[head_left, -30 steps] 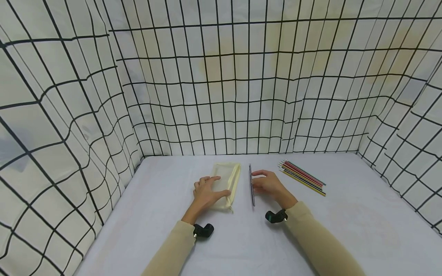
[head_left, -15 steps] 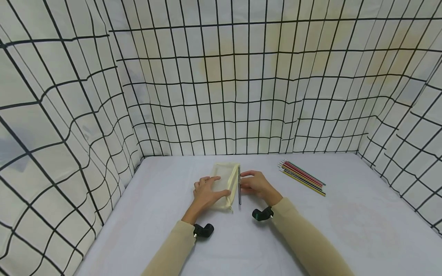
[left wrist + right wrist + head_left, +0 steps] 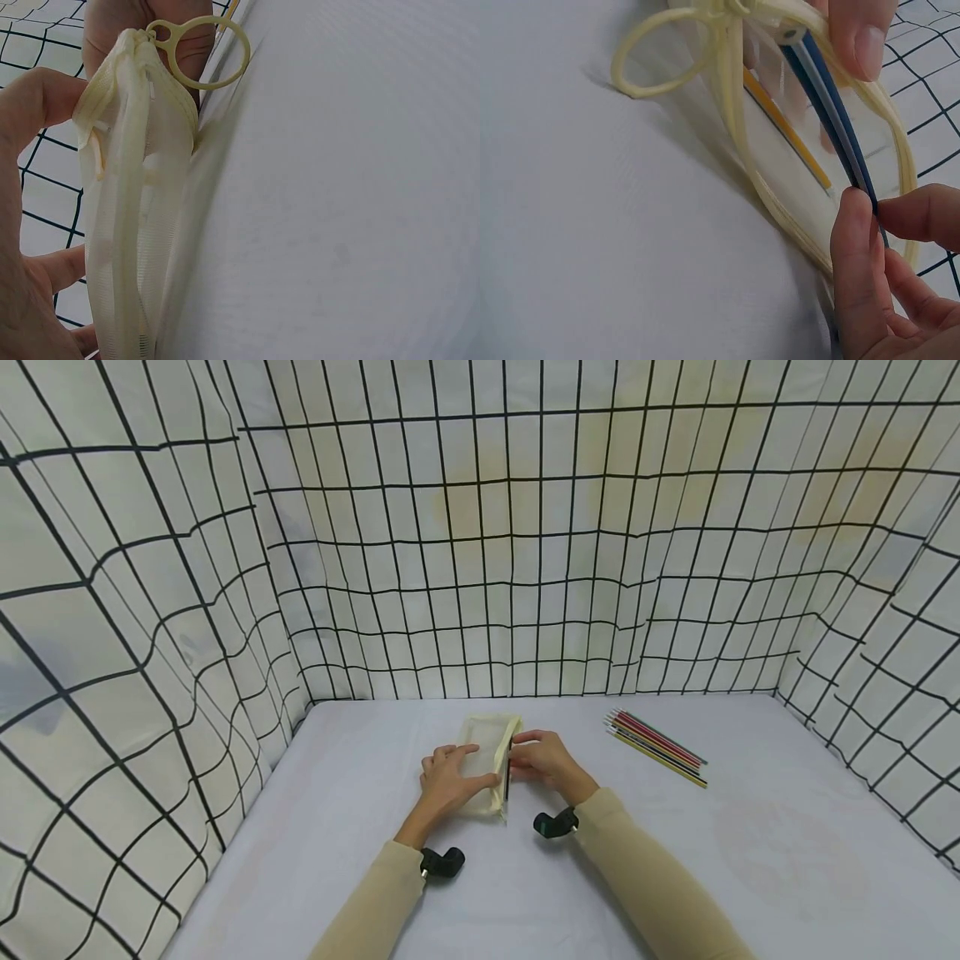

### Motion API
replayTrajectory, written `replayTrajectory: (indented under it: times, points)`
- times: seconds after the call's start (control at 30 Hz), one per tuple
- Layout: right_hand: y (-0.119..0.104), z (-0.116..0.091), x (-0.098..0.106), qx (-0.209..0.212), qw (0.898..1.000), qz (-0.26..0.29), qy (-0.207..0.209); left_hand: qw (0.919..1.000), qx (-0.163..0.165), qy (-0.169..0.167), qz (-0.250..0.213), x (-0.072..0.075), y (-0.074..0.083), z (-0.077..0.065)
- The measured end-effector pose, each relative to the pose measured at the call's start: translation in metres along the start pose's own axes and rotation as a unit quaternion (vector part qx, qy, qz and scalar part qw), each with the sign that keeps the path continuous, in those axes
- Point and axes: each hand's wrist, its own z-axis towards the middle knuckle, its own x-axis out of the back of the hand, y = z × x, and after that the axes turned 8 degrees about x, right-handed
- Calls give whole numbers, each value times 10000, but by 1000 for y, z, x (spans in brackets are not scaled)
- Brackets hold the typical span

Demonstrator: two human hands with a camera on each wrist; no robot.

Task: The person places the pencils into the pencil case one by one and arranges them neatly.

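Note:
A cream mesh zip pouch (image 3: 480, 737) lies on the table, its long zipped mouth spread toward the right. My left hand (image 3: 448, 781) holds its upper side, thumb at the mouth's edge and fingers spread over the mesh. At that mouth, my right hand (image 3: 546, 760) pinches a dark blue pencil (image 3: 829, 109) between thumb and fingers, the pencil lying lengthwise along the opening. Inside the pouch, a yellow-orange pencil (image 3: 787, 131) shows in the right wrist view. A round zip-pull ring (image 3: 244, 52) sticks out from one end of the zipper.
Several coloured pencils (image 3: 656, 747) lie in a slanted bunch on the white-covered table (image 3: 795, 827), right of my right hand. A white backdrop with black grid netting (image 3: 555, 560) stands behind the table and along both sides.
My right hand has moved left with the pencil, from beside the pouch to its mouth, where the pencil is now partly covered by the edge. The left hand stays in place.

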Motion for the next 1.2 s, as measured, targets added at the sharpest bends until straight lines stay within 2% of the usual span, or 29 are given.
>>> replayTrajectory:
  times: [0.4, 0.6, 0.8, 0.9, 1.03, 1.2]
  points:
    - [4, 2, -3, 121, 9997, 207, -72, 10000, 3, 0, 21, 0, 0, -2]
    - [4, -2, 6, 260, 9996, -96, -36, 10000, -4, 19, -5, 0, 0, -2]
    - [6, -6, 24, 567, 9968, -563, -100, 10000, -48, 46, -18, 1, -1, -2]
    - [7, -8, 36, 743, 9917, -1038, -128, 10000, -39, 54, -35, 1, 0, -1]
    - [7, -11, 55, 1050, 9801, -1677, -146, 10000, -33, 67, -67, 0, 0, -1]
    - [6, -18, 83, 1582, 9646, -2089, -301, 9999, -68, 51, -70, 0, -1, -1]
